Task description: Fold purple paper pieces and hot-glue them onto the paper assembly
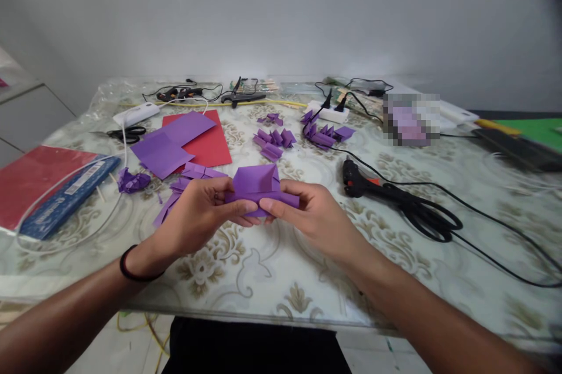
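Note:
Between both hands I hold a folded piece of purple paper [256,179] above the table. Its back part stands up, and a rolled or folded strip runs along the front. My left hand [209,201] grips the left end with the thumb across the front. My right hand [307,204] pinches the right end, its thumb close to the left one. Just behind my left hand lie more folded purple paper pieces [199,171]. Farther back are small groups of folded purple pieces [274,140], with another purple cluster [322,135] to their right.
A black hot glue gun [357,178] with a coiled cord lies right. Purple sheets [160,154] overlap red paper [219,146] at left, near black-handled scissors [132,133], crumpled purple paper [133,181] and a blue-edged pack [70,198]. A white power strip [329,112] stands behind.

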A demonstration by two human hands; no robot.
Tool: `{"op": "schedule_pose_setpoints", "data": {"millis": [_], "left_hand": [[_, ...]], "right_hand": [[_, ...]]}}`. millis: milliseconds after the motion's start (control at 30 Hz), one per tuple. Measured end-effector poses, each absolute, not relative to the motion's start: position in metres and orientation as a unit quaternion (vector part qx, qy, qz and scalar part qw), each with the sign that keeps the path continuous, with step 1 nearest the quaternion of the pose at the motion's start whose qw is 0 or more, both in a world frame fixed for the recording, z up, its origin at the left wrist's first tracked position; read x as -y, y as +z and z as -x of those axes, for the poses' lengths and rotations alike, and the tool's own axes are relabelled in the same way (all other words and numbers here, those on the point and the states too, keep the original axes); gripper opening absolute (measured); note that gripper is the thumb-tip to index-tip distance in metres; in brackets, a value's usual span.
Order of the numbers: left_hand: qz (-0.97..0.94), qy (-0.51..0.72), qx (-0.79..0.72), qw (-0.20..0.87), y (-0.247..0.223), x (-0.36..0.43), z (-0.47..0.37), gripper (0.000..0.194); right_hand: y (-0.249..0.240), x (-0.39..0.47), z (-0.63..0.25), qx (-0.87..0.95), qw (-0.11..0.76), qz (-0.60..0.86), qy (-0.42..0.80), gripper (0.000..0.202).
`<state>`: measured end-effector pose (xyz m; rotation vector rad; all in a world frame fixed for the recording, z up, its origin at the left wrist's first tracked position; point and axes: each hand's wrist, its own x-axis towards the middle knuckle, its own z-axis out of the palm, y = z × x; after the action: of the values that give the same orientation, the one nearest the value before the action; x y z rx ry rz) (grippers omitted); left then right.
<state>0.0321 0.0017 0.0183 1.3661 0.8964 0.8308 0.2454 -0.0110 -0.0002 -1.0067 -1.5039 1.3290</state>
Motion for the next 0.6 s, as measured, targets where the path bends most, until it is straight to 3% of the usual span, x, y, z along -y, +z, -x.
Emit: {"op": "schedule_pose_setpoints", "data": {"millis": [300,600], "left_hand": [[-0.620,0.341,-0.364,0.606,0.0169,-0.0029,-0.0316,0.012],[-0.632,0.341,-0.369,0.589,0.0230,-0.0011,-0.0311,0.014]], "right_hand": [[0.0014,0.0123,-0.2449,0.602,0.423,0.452,0.504,0.025],[0.0018,0.0134,-0.2434,0.596,0.416,0.456,0.514,0.029]]}}
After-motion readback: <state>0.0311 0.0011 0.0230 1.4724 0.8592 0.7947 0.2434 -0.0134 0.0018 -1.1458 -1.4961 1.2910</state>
